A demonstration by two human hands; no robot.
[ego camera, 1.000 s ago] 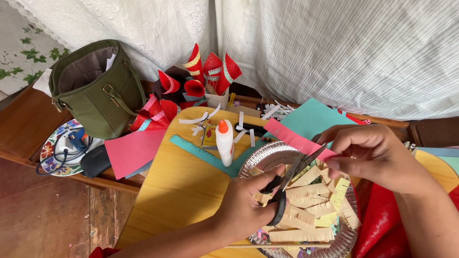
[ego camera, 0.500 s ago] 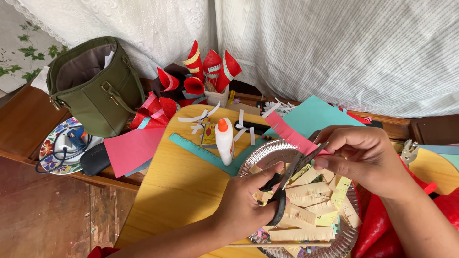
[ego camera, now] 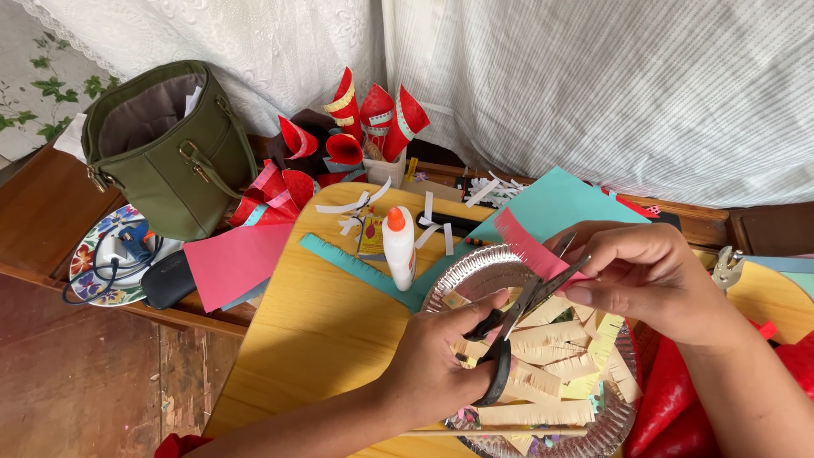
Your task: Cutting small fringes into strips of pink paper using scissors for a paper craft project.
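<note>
- The left hand (ego camera: 441, 365) has its fingers clenched through the handles of black scissors (ego camera: 509, 326), blades around a pink paper strip (ego camera: 530, 250).
- The right hand (ego camera: 644, 276) pinches that strip at 3 o'clock, above a foil plate (ego camera: 475, 276) of paper fringes.
- On the yellow bench (ego camera: 314, 339): a glue bottle (ego camera: 398, 246) at 11 o'clock of the plate.
- A green bag (ego camera: 161, 153) stands at 10 o'clock, with a white curtain (ego camera: 593, 85) behind.

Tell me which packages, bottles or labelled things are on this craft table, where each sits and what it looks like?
Glue bottle: upright at the yellow table's middle, white cylinder, orange cap.
Small packet: flat, just left of the glue bottle, yellow with red print.
No screens or signs in view.
The left hand works black scissors on a pink paper strip held by the right hand.
</note>
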